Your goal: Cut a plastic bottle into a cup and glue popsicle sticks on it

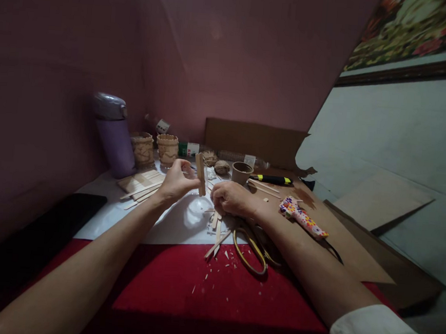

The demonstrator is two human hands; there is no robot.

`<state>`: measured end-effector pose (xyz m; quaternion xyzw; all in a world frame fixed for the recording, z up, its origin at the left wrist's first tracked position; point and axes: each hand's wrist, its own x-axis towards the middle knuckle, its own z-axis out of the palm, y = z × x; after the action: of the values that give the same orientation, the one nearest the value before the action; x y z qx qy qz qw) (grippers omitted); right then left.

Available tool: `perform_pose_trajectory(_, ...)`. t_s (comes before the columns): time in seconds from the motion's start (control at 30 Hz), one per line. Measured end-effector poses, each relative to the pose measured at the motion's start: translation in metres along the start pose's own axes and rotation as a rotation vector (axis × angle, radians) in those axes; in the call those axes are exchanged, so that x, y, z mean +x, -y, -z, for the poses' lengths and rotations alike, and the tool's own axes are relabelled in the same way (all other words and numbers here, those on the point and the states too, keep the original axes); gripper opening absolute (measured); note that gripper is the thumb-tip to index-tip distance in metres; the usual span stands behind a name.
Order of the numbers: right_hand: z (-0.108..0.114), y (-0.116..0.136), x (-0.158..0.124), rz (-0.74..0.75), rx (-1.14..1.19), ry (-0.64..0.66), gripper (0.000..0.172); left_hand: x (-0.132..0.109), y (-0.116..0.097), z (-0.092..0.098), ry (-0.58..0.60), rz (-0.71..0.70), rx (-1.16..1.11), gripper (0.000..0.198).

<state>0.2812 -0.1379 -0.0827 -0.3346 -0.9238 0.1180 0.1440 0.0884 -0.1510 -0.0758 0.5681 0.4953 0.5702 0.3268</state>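
My left hand (179,183) is closed with its thumb against upright wooden craft sticks (200,174), held above the white sheet. Something clear shows around these sticks, but I cannot make out its shape. Just to the right, my right hand (231,197) has its fingers curled down over a small heap of cut craft sticks (218,233); whatever is in its fingertips is hidden. Gold-handled scissors (250,251) lie below my right wrist, their blades out of sight under it. A fan of whole craft sticks (140,185) rests left of my left hand.
Behind stand a purple bottle (116,140), two decorated wooden cups (167,150), twine balls (222,167), a brown cup (241,172) and plastic bottles (235,156). A yellow-black cutter (272,179) and a patterned glue gun (304,218) lie on cardboard (355,254). Scraps dot the red cloth (182,292).
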Motion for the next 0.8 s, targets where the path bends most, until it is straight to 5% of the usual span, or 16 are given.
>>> perform_pose_trajectory(0.2,-0.002,-0.010,-0.001,-0.041,0.089,-0.046,0.031,-0.002,0.005,-0.002,0.196,0.007,0.081,0.062)
perform_pose_trajectory(0.6,-0.009,-0.021,-0.001,-0.068,0.183,-0.154,0.035,0.009,0.046,-0.010,0.231,-0.168,0.213,0.059)
perform_pose_trajectory(0.8,-0.008,-0.020,-0.001,-0.050,0.203,-0.163,0.034,0.012,0.050,-0.007,0.273,-0.155,0.176,0.080)
